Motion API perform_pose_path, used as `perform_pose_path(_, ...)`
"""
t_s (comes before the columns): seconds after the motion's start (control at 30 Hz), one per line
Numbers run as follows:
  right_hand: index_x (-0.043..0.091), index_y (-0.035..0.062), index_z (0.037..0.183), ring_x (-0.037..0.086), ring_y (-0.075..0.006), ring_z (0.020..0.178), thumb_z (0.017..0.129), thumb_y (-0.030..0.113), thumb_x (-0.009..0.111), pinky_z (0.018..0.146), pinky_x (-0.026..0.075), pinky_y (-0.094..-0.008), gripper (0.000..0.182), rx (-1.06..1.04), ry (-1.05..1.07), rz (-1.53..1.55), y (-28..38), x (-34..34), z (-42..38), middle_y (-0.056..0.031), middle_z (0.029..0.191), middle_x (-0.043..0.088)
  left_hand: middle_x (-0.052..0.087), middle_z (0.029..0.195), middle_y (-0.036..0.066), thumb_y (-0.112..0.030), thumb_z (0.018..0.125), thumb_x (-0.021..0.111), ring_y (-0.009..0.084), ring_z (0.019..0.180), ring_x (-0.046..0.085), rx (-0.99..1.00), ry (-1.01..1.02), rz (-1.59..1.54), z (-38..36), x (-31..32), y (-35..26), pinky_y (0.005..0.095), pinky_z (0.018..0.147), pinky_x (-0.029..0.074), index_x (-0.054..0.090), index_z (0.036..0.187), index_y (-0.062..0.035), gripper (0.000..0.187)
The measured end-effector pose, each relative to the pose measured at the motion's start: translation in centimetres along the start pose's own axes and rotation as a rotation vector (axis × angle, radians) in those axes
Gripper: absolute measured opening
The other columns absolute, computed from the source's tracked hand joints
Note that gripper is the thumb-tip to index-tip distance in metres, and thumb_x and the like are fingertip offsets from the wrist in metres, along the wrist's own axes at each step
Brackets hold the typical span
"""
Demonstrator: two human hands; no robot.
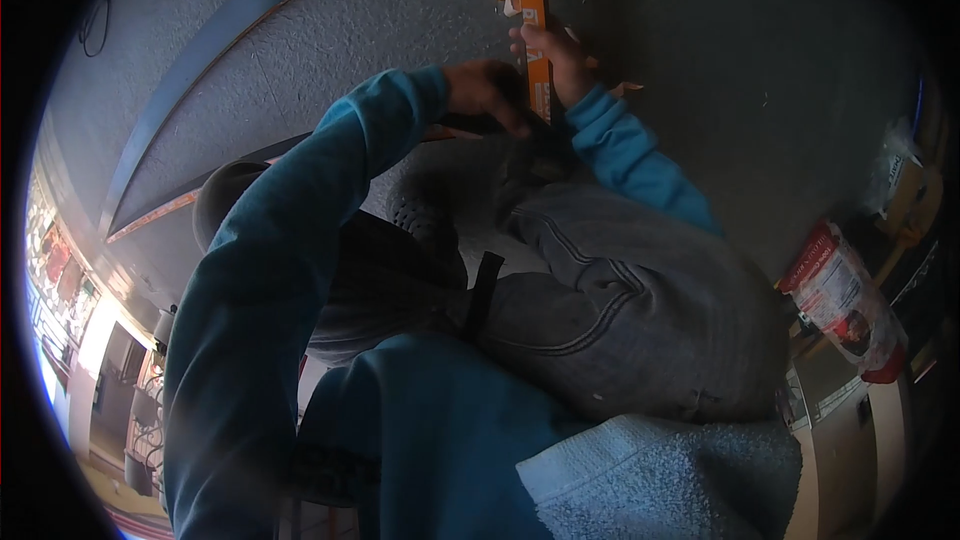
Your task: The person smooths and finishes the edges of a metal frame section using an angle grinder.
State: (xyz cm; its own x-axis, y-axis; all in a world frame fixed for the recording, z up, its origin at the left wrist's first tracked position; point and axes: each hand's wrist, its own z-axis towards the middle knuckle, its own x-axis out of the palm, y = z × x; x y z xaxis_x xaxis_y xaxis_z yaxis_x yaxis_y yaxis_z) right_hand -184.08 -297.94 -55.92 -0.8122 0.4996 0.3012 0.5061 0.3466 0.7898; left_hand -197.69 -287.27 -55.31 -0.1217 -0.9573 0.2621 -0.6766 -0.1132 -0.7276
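Observation:
A long dark strip (541, 0) with orange, white-lettered film on its face runs down from the top middle of the head view. Round its middle my right hand (562, 58) is closed, gripping the strip, with torn orange film beside it. My left hand (484, 92) is bent over the strip's lower end, near a dark, shadowed part; its fingers are partly in shadow and what they hold, if anything, cannot be made out. Both arms wear blue sleeves.
A long curved dark strip (190, 65) with an orange edge lies on the grey floor (690, 0) at the left. My grey-trousered legs (640, 310) are bent below the hands. A light towel (640, 470) lies at the lower right, near a red and clear plastic bag (845, 300).

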Motion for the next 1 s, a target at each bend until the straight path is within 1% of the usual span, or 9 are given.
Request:
perform_pose_path(0.17,0.046,-0.0025,0.128,0.054,-0.0222,0.104,0.079,0.029,0.071,0.093,0.044,-0.0348,0.063,0.061,0.118,-0.308,1.2,0.0,-0.7,-0.0119,0.111,0.055,0.064,0.115,0.018,-0.019,0.066,0.082,0.0277,0.11,0.06,0.048,-0.043,-0.072,-0.4,1.1,-0.5,0.0359,0.1,0.045,0.057,0.122,0.0041,0.065)
perform_pose_path(0.23,0.045,-0.0025,0.129,0.055,-0.0245,0.105,0.076,0.024,0.071,0.092,0.046,-0.0361,0.065,0.18,0.038,-0.326,2.1,1.0,-0.5,-0.0144,0.113,0.055,0.064,0.116,0.016,-0.015,0.064,0.083,0.0266,0.109,0.062,-0.082,-0.114,-0.032,-1.5,1.2,-1.0,0.0363,0.097,0.048,0.056,0.124,0.0021,0.067)
perform_pose_path(0.33,0.047,-0.002,0.127,0.057,-0.0258,0.103,0.077,0.025,0.07,0.09,0.047,-0.0372,0.062,0.087,-0.007,-0.507,2.1,1.4,-0.5,-0.0147,0.111,0.057,0.067,0.11,0.014,-0.023,0.071,0.077,0.0284,0.103,0.065,0.008,-0.253,0.409,-1.9,1.4,-0.3,0.0391,0.092,0.051,0.058,0.122,-0.0069,0.057)
perform_pose_path(0.4,0.049,-0.0017,0.125,0.058,-0.0263,0.101,0.077,0.028,0.071,0.089,0.047,-0.0375,0.06,0.07,-0.037,-0.599,1.8,1.4,-0.5,-0.0149,0.11,0.059,0.067,0.099,0.017,-0.027,0.077,0.068,0.0343,0.094,0.065,0.046,-0.361,0.603,-3.0,2.6,-1.2,0.0436,0.083,0.052,0.061,0.108,-0.0056,0.038)
perform_pose_path(0.5,0.053,-0.0012,0.122,0.059,-0.027,0.098,0.077,0.031,0.071,0.087,0.047,-0.0379,0.058,0.051,-0.084,-0.655,2.2,1.8,-0.4,-0.0151,0.107,0.061,0.065,0.1,0.013,-0.023,0.075,0.068,0.0328,0.092,0.066,0.235,-0.637,0.902,-1.9,4.9,2.1,0.0414,0.078,0.054,0.061,0.103,-0.0068,0.033)
perform_pose_path(0.53,0.054,-0.0011,0.121,0.06,-0.0273,0.097,0.077,0.033,0.072,0.086,0.048,-0.0381,0.058,0.054,-0.096,-0.662,2.4,2.0,-0.6,-0.0151,0.107,0.062,0.066,0.101,0.013,-0.016,0.082,0.057,0.0314,0.093,0.066,0.168,-0.627,0.888,-2.3,5.3,0.9,0.0409,0.079,0.054,0.06,0.105,-0.0054,0.025)
perform_pose_path(0.77,0.062,0.0007,0.115,0.061,-0.0293,0.099,0.08,0.046,0.069,0.09,0.046,-0.0367,0.058,0.121,-0.2,-0.637,3.1,2.7,-3.2,-0.0157,0.108,0.064,0.068,0.097,0.016,-0.038,0.085,0.062,0.0351,0.082,0.068,0.026,-0.631,0.833,-2.0,5.4,-0.5,0.0457,0.069,0.055,0.059,0.106,-0.0068,0.038)
perform_pose_path(0.93,0.056,-0.0011,0.123,0.054,-0.0317,0.111,0.081,0.049,0.067,0.098,0.041,-0.0356,0.066,0.159,-0.234,-0.704,3.1,2.6,-2.9,-0.0182,0.122,0.056,0.069,0.091,0.014,-0.048,0.082,0.064,0.0331,0.085,0.068,0.035,-0.742,0.788,-2.0,5.5,-0.5,0.0457,0.073,0.053,0.063,0.104,-0.0121,0.043)
perform_pose_path(1.0,0.054,-0.0018,0.126,0.052,-0.0327,0.116,0.081,0.05,0.066,0.101,0.039,-0.0351,0.07,0.183,-0.255,-0.753,3.1,2.6,-2.8,-0.0191,0.127,0.053,0.069,0.09,0.015,-0.049,0.082,0.063,0.034,0.085,0.068,-0.034,-0.642,0.714,-2.7,5.3,-1.7,0.0456,0.073,0.054,0.062,0.109,-0.012,0.046)
